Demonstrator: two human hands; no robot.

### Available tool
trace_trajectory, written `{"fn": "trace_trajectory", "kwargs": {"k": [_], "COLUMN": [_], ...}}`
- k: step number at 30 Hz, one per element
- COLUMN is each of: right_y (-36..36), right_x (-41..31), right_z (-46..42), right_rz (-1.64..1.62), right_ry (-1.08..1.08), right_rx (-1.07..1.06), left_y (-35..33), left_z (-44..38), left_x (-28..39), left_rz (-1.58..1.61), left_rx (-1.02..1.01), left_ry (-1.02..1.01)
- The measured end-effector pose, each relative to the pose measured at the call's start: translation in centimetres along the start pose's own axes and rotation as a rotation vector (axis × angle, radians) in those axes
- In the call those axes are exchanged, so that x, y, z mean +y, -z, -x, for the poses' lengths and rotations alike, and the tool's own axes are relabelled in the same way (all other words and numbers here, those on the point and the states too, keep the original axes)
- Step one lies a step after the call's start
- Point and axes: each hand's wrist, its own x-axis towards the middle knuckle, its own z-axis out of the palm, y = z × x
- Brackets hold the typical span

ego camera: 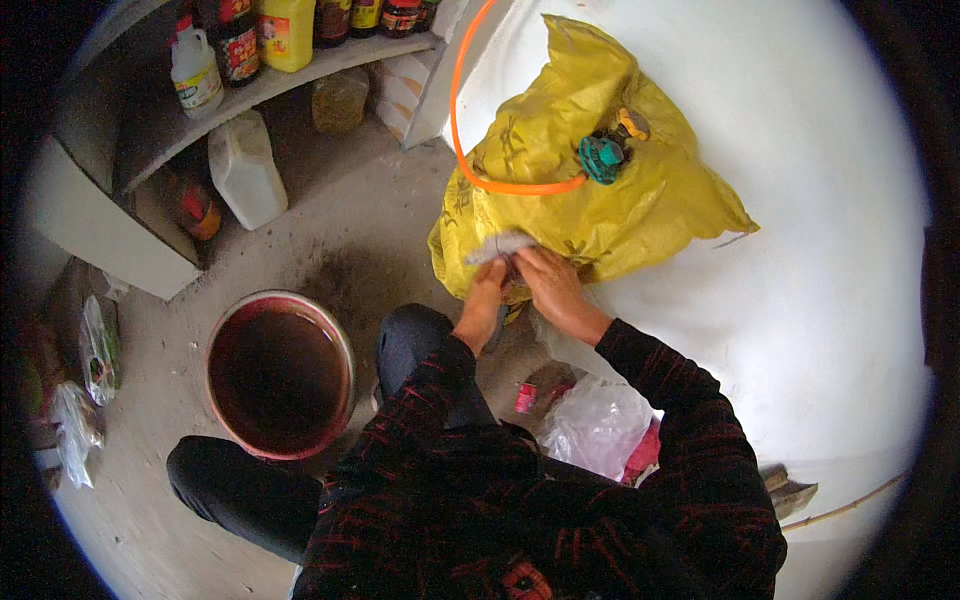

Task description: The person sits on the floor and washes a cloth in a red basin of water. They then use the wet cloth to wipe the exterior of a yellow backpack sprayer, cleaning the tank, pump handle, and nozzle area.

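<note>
A greyish cloth (pixel 499 246), blurred at its edge, is gripped between my two hands. My left hand (pixel 484 296) has its fingers closed on the cloth's lower left part. My right hand (pixel 555 289) pinches its right end. Both are at the lower edge of a yellow woven plastic bag (pixel 600 225) that is draped over something bulky. A teal gas regulator (pixel 602 157) with an orange knob protrudes from the top of the bag. An orange hose (pixel 517 187) runs from the regulator to the left and up. What lies beneath the bag is hidden.
A round basin (pixel 351 367) of dark liquid stands left of my knee. Bottles and jars line a shelf (pixel 292 75); a white plastic jug (pixel 247 172) stands below. Clear plastic bags (pixel 600 420) and a small red can (pixel 526 397) lie near my right arm. A white wall (pixel 810 225) borders the right.
</note>
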Motion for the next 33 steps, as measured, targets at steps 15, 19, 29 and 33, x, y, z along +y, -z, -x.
{"fn": "trace_trajectory", "kwargs": {"k": [15,19,29,33], "right_y": [0.2,6.6,-5.0,-1.7], "right_x": [1.8,0.8,0.8,-0.1], "right_z": [6.9,4.1,8.5,9.2], "right_rz": [-0.72,-0.417,-0.474,-0.458], "right_ry": [-0.667,-0.463,-0.454,-0.675], "right_rx": [0.218,0.569,0.292,0.662], "left_y": [-5.4,-12.0,-7.0,-10.3], "left_z": [1.1,1.7,0.9,0.8], "left_x": [1.8,7.0,3.1,4.0], "left_rz": [-0.376,-0.927,-1.431,-1.188], "left_rx": [-0.149,-0.262,-0.301,-0.497], "left_ry": [0.076,-0.702,-0.093,-0.414]}}
